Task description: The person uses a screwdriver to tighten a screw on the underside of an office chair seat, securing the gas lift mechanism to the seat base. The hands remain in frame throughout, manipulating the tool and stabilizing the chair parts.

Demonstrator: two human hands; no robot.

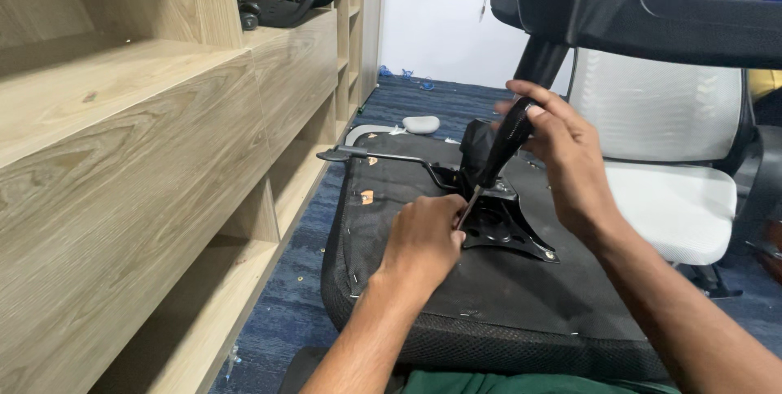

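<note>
Wooden shelving (163,141) close on the left, white chair (660,149) crowding the right.

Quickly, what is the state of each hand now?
Left hand: closed around the screwdriver shaft, near its tip.
Right hand: closed on the black screwdriver handle.

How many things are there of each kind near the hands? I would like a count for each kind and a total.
Screwdriver, in the right hand: 1
Upturned seat cushion: 1
Black metal seat plate, touched by the left hand: 1
White office chair: 1
Black armrest on the shelf: 1
Total: 5
</note>
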